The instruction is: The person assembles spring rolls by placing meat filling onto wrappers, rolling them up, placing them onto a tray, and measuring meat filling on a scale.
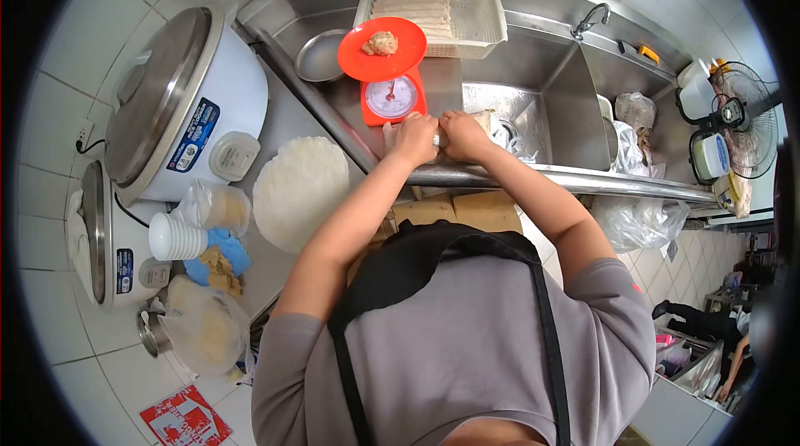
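My left hand (415, 139) and my right hand (463, 136) are close together at the sink's front edge, just below an orange scale (392, 98). Fingers of both hands are curled inward; what they hold, if anything, is hidden. On the scale's round orange plate (353, 57) lies a lump of pale, brownish food (381, 44). A whitish item (484, 120) and crumpled plastic (521, 150) are just right of my right hand.
Behind the scale, a white basket (492, 28) holds pale sticks (412, 11). A metal bowl (322, 56) is left of it. Large cookers (242, 79) and a round pale sheet (302, 188) stand left. A faucet (590, 19) and fan (746, 113) are right; a person (717, 325) is far right.
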`<state>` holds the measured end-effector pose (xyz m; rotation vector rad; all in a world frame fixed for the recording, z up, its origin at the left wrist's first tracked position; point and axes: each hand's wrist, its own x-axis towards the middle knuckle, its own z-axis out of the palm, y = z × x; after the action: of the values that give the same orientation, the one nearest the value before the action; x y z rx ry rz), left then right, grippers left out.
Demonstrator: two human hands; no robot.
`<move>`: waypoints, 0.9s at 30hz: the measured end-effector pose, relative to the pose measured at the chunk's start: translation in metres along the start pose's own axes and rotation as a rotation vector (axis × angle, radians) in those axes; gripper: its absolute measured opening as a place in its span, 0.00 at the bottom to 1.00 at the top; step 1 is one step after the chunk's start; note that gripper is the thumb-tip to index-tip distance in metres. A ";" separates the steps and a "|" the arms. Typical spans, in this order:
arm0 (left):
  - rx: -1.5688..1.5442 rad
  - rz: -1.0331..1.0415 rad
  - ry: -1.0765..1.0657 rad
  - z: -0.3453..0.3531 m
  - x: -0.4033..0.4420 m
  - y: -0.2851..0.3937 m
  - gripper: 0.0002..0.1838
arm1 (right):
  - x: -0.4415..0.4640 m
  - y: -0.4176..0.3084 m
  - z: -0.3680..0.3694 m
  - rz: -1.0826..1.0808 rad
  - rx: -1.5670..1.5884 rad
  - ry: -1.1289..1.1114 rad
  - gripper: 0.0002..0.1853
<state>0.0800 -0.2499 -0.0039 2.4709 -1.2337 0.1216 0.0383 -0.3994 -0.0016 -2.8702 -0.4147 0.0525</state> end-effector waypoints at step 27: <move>-0.345 0.022 0.305 -0.042 0.009 0.050 0.49 | -0.028 -0.009 -0.037 -0.036 1.590 0.476 0.41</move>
<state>0.0501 -0.2679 0.0516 2.0538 -1.0508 0.2579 0.0113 -0.4080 0.0368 -1.2407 -0.1566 -0.2087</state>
